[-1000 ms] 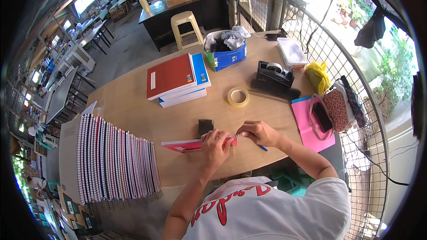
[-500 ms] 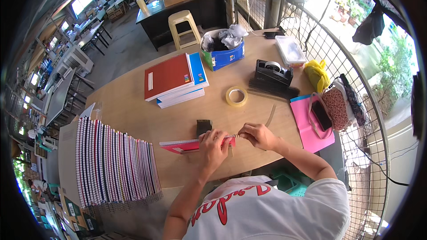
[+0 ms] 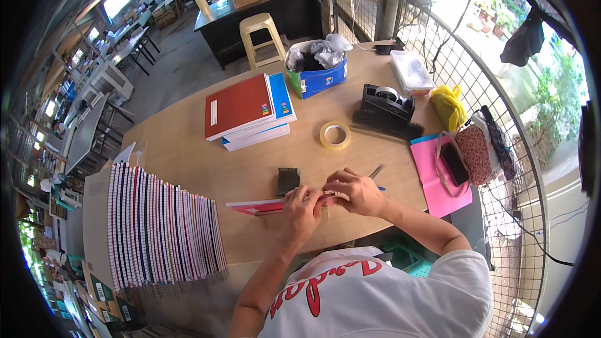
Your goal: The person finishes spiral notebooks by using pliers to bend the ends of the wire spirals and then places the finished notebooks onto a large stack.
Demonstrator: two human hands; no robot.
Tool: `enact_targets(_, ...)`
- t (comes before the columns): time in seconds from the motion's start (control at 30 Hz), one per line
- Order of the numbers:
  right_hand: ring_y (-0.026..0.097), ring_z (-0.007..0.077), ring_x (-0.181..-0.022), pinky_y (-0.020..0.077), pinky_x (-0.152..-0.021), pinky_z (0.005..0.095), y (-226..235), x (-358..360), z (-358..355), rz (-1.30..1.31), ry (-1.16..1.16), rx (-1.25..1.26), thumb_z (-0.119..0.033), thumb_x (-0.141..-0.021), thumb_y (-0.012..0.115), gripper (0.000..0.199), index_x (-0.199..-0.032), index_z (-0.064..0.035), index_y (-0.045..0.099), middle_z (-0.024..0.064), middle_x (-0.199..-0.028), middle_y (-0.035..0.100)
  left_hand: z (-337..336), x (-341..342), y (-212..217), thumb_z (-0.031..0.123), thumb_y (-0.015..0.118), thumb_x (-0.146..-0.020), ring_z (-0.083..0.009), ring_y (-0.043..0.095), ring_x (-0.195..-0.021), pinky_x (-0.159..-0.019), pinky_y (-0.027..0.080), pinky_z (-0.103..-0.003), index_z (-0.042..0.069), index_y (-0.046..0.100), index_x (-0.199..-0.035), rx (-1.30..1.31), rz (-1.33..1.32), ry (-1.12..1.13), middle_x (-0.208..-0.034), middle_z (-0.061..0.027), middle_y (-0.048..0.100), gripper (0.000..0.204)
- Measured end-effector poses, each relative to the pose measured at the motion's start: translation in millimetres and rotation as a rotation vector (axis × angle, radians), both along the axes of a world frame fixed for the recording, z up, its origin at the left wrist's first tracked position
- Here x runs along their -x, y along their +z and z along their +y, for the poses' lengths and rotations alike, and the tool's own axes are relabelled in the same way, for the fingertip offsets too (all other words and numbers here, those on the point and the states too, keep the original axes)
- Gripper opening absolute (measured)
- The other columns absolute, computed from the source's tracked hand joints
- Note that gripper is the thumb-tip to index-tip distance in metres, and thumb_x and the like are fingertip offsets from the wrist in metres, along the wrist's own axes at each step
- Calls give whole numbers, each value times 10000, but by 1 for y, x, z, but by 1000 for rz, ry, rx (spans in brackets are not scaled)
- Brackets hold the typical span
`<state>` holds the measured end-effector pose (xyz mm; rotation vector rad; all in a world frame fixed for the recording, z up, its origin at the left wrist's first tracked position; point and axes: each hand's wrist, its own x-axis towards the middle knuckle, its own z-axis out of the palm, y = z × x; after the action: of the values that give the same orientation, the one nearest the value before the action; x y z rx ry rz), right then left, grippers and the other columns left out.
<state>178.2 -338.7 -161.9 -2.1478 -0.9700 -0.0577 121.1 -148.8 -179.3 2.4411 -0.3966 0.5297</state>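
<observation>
A red notebook stands on its edge near the table's front, its spine up. My left hand is closed around its right part, thumb and fingers at the top edge. My right hand is closed in a pinch at the notebook's right end, close against the left fingertips. What lies between those right fingers is hidden. Just beyond my left hand sits a small black block. A thin dark strip sticks out past my right hand, and a small blue thing shows beside the wrist.
Many notebooks stand in a long row at the left. Red and blue notebooks lie stacked farther back. Beyond are a tape roll, a black tape dispenser and a blue box. Pink sheets lie under a phone at right.
My right hand has moved left and in against the notebook's end, meeting my left fingers. A thin wire end seen between the hands earlier is now hidden. The notebook stays in place.
</observation>
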Motion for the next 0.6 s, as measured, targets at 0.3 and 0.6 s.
enact_targets(0.3,599,322,-1082,502,-886,452,-3,-16,2,-114,-4,113,-241,-866,715,221,-1025,-88,708,87,-1087,656,-3,0,1,169,728,-819,-269,599,-869,-811,443,-438,128,658,-939,30,-26,9,-907,-54,600,145)
enact_targets(0.6,478,449,-1242,454,-991,526,-95,-122,122,206,393,561,-404,-796,772,733,-1444,-208,491,262,-1207,600,-13,3,-16,307,710,-852,-168,580,-837,-808,354,-393,224,666,-851,-76,-80,105,-963,86,634,94)
